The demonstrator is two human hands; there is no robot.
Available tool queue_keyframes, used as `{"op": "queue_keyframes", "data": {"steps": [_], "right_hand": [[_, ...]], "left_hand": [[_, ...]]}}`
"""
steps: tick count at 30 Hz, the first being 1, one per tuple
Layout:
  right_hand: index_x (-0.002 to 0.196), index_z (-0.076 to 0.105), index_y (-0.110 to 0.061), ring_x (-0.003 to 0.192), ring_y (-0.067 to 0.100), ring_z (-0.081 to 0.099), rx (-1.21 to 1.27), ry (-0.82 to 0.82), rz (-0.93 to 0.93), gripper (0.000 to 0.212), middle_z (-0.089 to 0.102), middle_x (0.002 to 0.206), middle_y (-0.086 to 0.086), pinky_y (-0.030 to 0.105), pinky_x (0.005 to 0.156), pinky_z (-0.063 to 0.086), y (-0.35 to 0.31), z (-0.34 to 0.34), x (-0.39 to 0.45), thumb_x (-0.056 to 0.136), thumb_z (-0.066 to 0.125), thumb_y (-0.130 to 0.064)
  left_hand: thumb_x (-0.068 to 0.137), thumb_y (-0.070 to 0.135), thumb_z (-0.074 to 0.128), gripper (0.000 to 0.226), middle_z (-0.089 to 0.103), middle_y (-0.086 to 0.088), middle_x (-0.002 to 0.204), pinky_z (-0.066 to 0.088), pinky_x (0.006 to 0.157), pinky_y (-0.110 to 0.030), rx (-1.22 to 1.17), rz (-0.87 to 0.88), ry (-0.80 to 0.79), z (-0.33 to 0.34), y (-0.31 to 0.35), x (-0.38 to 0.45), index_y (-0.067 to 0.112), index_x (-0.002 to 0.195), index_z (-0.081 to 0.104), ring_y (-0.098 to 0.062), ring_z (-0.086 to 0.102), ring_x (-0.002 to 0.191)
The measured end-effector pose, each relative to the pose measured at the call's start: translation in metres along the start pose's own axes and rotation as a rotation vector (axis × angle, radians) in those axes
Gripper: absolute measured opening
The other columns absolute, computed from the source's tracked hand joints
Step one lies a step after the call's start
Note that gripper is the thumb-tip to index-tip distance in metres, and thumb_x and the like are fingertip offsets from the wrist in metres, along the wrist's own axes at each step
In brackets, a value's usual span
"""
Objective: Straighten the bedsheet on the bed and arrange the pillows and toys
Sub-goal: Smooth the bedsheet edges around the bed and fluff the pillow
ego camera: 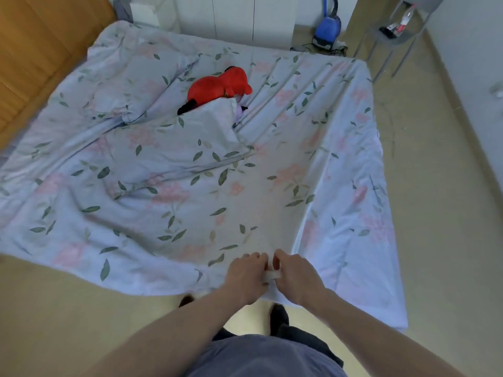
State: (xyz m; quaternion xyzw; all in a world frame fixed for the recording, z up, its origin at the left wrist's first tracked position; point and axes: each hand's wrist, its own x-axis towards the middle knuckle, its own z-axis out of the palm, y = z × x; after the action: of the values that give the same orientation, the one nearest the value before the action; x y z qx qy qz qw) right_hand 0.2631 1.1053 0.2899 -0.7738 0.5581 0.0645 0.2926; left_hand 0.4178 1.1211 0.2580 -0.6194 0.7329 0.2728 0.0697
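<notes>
A pale blue floral bedsheet [206, 213] covers the bed, wrinkled at the left and hanging over the near and right edges. My left hand [246, 276] and my right hand [295, 276] sit side by side at the near edge, both pinching a fold of the sheet between them. Two pillows in the same floral cloth lie on the bed, one at the far left [130, 88] and one nearer the middle [168, 156]. A red plush toy [217, 87] lies beyond the middle pillow, partly tucked under its corner. A small purple thing peeks out beside it.
A wooden headboard [35, 58] runs along the left. A blue vacuum cleaner [326, 29] stands on the floor past the far edge, and a grey metal stool [394, 36] with small items stands at the far right. Beige floor surrounds the bed; my feet are at its near edge.
</notes>
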Motion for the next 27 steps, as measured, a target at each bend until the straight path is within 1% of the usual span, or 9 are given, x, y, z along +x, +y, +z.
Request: {"op": "queue_keyframes", "data": {"steps": [4,7,9,11,13,17,20,23,27], "right_hand": [[0.095,0.043,-0.025,0.065,0.020,0.049,-0.035,0.003,-0.009,0.020,0.055,0.077,-0.004,0.023,0.050,0.026,0.046,-0.008,-0.012,0.083,0.053,-0.012],[0.095,0.042,-0.027,0.059,0.014,0.048,-0.043,0.027,0.039,0.020,0.056,0.075,-0.006,0.026,0.052,0.033,0.070,0.002,-0.016,0.085,0.052,-0.012],[0.096,0.048,-0.027,0.068,0.015,0.053,-0.031,0.056,0.089,0.017,0.058,0.082,-0.006,0.029,0.058,0.039,0.088,0.009,-0.012,0.086,0.053,-0.014],[0.097,0.058,-0.024,0.085,0.021,0.053,-0.037,0.099,0.106,0.014,0.056,0.094,-0.002,0.032,0.069,0.044,0.104,0.015,-0.003,0.086,0.056,-0.017],[0.097,0.060,-0.022,0.094,0.027,0.052,-0.006,0.130,0.162,0.015,0.054,0.102,0.003,0.037,0.077,0.046,0.112,0.018,0.006,0.084,0.056,-0.016],[0.098,0.050,-0.023,0.085,0.028,0.054,0.107,0.137,0.239,0.023,0.056,0.096,0.000,0.040,0.079,0.046,0.121,0.014,0.016,0.082,0.058,-0.009],[0.097,0.045,-0.025,0.076,0.033,0.054,0.114,0.168,0.305,0.030,0.059,0.080,-0.003,0.037,0.070,0.044,0.134,0.006,0.016,0.080,0.054,-0.002],[0.091,0.046,-0.025,0.073,0.032,0.052,-0.029,0.185,0.277,0.030,0.057,0.075,-0.002,0.034,0.064,0.040,0.151,-0.008,0.006,0.078,0.052,0.001],[0.087,0.054,-0.023,0.075,0.024,0.045,-0.246,0.172,0.229,0.029,0.054,0.081,-0.003,0.033,0.069,0.040,0.174,-0.028,-0.010,0.076,0.058,0.003]], "left_hand": [[0.087,0.008,0.056,0.022,0.055,-0.002,0.103,0.037,0.068,-0.034,-0.029,-0.101,0.063,0.014,0.045,-0.004,0.020,0.100,0.044,-0.028,0.061,0.094],[0.080,0.000,0.063,0.037,0.050,0.001,0.097,0.036,0.064,-0.033,-0.090,-0.156,0.120,0.019,0.058,-0.010,0.024,0.095,0.037,-0.027,0.062,0.086],[0.076,-0.003,0.065,0.043,0.050,0.001,0.097,0.036,0.063,-0.033,-0.137,-0.181,0.145,0.018,0.065,-0.012,0.024,0.095,0.039,-0.027,0.061,0.081],[0.077,-0.004,0.063,0.038,0.048,0.001,0.094,0.036,0.061,-0.034,-0.192,-0.212,0.178,0.011,0.072,-0.017,0.022,0.093,0.039,-0.029,0.058,0.075],[0.081,-0.001,0.057,0.027,0.050,-0.001,0.093,0.037,0.060,-0.037,-0.233,-0.231,0.196,0.004,0.075,-0.023,0.019,0.094,0.044,-0.031,0.058,0.075],[0.086,0.004,0.051,0.015,0.053,-0.005,0.093,0.039,0.061,-0.037,-0.278,-0.228,0.255,-0.003,0.073,-0.031,0.015,0.096,0.050,-0.033,0.055,0.073],[0.088,0.003,0.049,0.015,0.053,-0.005,0.093,0.038,0.061,-0.035,-0.292,-0.219,0.269,-0.005,0.066,-0.034,0.015,0.096,0.050,-0.031,0.052,0.070],[0.089,0.006,0.048,0.013,0.053,-0.003,0.091,0.038,0.060,-0.034,-0.274,-0.212,0.285,-0.001,0.052,-0.038,0.017,0.093,0.049,-0.032,0.055,0.072],[0.091,0.008,0.047,0.017,0.046,0.003,0.085,0.034,0.059,-0.033,-0.236,-0.171,0.271,0.013,0.042,-0.037,0.023,0.086,0.039,-0.028,0.051,0.069]]}}
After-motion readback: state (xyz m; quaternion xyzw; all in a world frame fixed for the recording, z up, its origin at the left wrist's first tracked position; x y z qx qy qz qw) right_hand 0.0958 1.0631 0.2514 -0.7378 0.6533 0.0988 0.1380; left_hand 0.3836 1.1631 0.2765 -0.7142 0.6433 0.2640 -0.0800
